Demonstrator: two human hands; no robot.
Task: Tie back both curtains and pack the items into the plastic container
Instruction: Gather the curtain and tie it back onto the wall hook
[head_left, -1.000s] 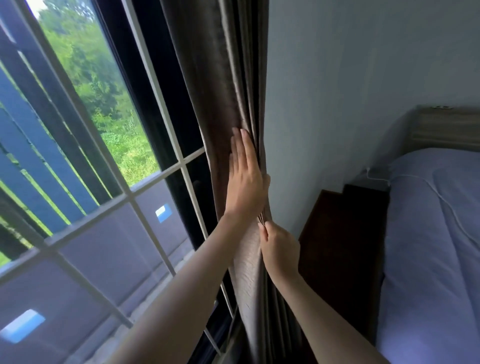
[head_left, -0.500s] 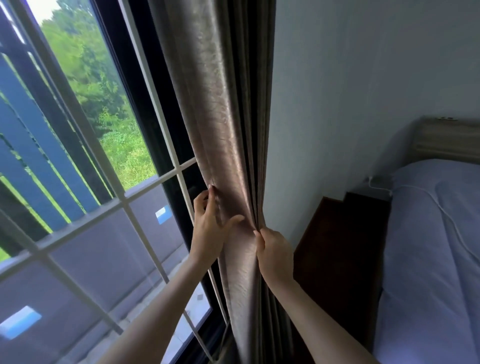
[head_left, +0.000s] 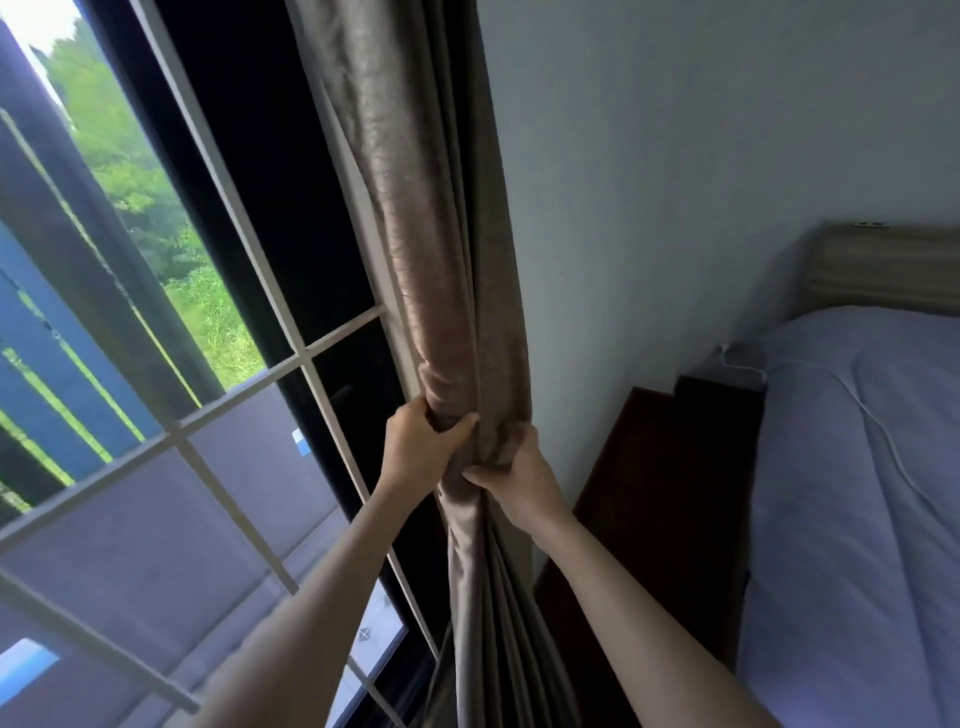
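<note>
A brown-grey curtain (head_left: 415, 223) hangs gathered in folds between the window and the wall corner. My left hand (head_left: 418, 447) clutches the bunched fabric from the window side, fingers wrapped around its left edge. My right hand (head_left: 519, 475) grips the same bundle from the wall side, thumb pressed across the front. Both hands squeeze the curtain into a narrow waist at the same height. No tie-back strap or plastic container shows in view.
A window with white bars (head_left: 218, 410) fills the left, with trees outside. A dark wooden nightstand (head_left: 665, 493) stands right of the curtain against the pale wall. A bed with a lilac cover (head_left: 857, 493), a white cable and a wooden headboard (head_left: 883, 270) lies at the right.
My left hand slid down from lying flat on the curtain and closed around its left edge. Both hands now bunch the fabric tighter together. The view has shifted slightly.
</note>
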